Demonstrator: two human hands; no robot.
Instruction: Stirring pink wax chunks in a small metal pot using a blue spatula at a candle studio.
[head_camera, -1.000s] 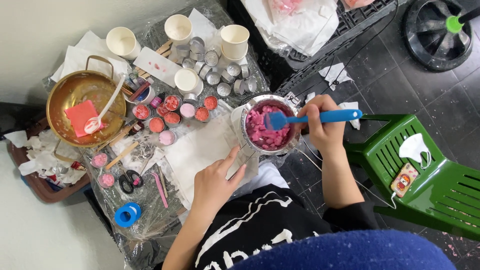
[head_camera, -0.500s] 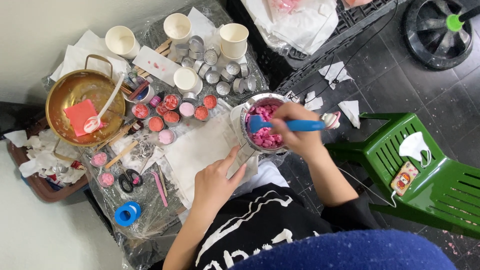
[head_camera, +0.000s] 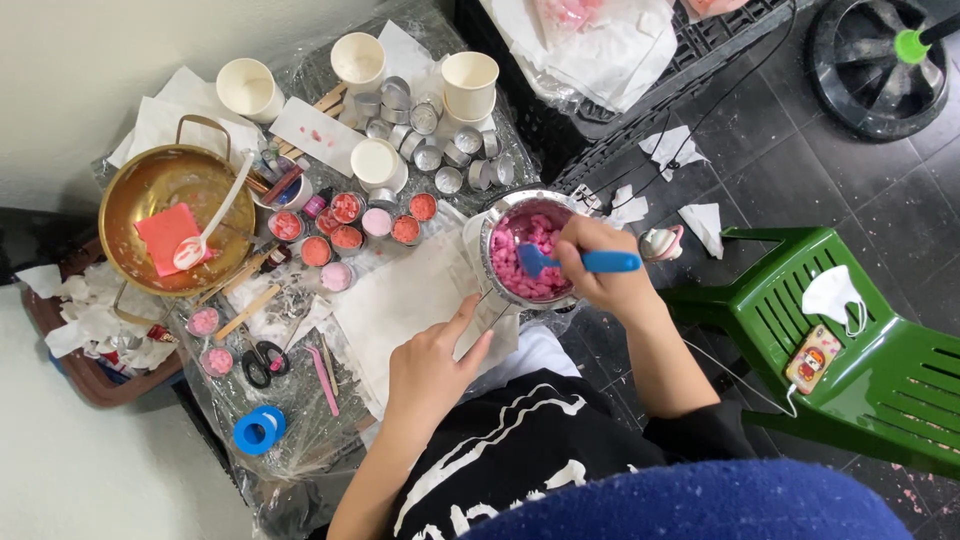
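A small steel pot (head_camera: 497, 218) holds pink wax chunks (head_camera: 516, 262). My right hand (head_camera: 598, 270) grips a blue spatula (head_camera: 585, 261) whose head sits down among the chunks. My left hand (head_camera: 430, 365) holds the pot's metal handle (head_camera: 482, 312) at the near side, fingers curled round it. The pot rests at the right edge of a low table covered in plastic sheet and white paper (head_camera: 400, 297).
A brass pan (head_camera: 165, 180) with a red cloth and a white spoon sits at the left. Small tins of pink and red wax (head_camera: 345, 237), empty tins (head_camera: 440, 150), paper cups (head_camera: 470, 80), scissors (head_camera: 262, 360) and blue tape (head_camera: 258, 429) lie about. A green plastic chair (head_camera: 850, 340) stands at the right.
My right hand has swung the spatula from level across the pot to tipped down into the chunks, moving nearer the pot. My left hand has stayed on the handle.
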